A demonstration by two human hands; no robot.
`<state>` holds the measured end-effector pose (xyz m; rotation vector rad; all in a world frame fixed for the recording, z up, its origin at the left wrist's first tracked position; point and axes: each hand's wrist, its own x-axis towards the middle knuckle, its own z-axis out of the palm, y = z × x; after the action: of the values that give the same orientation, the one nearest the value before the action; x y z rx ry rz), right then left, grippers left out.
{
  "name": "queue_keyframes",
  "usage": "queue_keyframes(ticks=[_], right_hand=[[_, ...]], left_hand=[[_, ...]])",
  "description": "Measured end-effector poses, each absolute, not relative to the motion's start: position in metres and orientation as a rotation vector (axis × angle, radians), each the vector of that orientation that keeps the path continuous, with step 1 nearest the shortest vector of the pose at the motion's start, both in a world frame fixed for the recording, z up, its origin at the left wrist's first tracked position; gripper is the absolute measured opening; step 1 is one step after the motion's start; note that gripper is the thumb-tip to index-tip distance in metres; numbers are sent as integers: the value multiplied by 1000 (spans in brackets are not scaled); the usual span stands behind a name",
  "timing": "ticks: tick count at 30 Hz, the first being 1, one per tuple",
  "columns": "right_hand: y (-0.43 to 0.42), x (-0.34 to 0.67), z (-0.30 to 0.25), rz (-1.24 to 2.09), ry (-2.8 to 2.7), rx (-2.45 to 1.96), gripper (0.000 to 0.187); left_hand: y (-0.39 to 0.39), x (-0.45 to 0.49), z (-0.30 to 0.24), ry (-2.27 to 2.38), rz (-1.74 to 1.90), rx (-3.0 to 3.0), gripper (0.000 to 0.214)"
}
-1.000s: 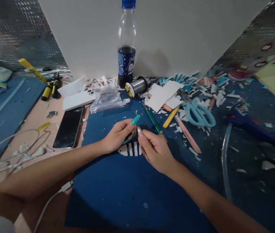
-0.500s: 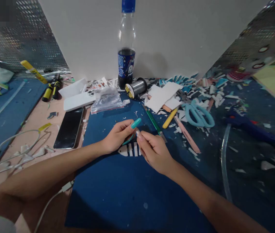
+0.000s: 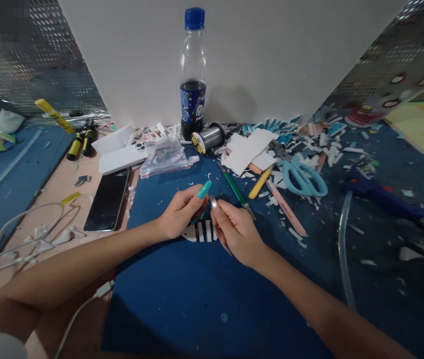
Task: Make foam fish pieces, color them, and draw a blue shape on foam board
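Observation:
My left hand (image 3: pixel 184 212), with long turquoise nails, is closed in a pinch over the blue mat (image 3: pixel 182 294). Facing it, my right hand (image 3: pixel 238 232) has long shiny silvery nails, its thumb and fingers pressed together. The fingertips of both hands nearly meet. Whatever lies between them is too small or hidden to make out. Just below the fingers, a white fish-shaped cutout (image 3: pixel 191 233) in separate strips rests on the mat, partly covered by my right hand.
Behind the hands stand a cola bottle (image 3: pixel 193 104) and a wire spool (image 3: pixel 209 138). To the right lie a green craft knife (image 3: pixel 236 188), a yellow cutter (image 3: pixel 260 183), a pink cutter (image 3: pixel 287 208), blue scissors (image 3: pixel 304 177), a glue gun (image 3: pixel 384 197) and white scraps. A phone (image 3: pixel 107 200) lies left.
The view has tilted up a little, showing the whole bottle cap. My fingertips have moved slightly apart; both hands stay over the fish cutout.

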<state>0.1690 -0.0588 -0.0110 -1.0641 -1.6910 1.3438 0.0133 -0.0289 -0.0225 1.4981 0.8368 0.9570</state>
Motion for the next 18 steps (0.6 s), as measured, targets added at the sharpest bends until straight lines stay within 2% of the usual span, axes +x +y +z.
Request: queue_keyframes(ticks=[9, 13, 18], right_hand=[[-57, 171, -16, 1345, -1563, -1036, 39], [-52, 175, -18, 1320, -1472, -1004, 46], [-50, 176, -13, 1446, -1463, -899, 53]], left_hand=[[-26, 9, -3, 990, 1116, 2161, 30], [-23, 4, 13, 1007, 1189, 2612, 24], [-25, 3, 27, 1069, 1242, 2724, 23]])
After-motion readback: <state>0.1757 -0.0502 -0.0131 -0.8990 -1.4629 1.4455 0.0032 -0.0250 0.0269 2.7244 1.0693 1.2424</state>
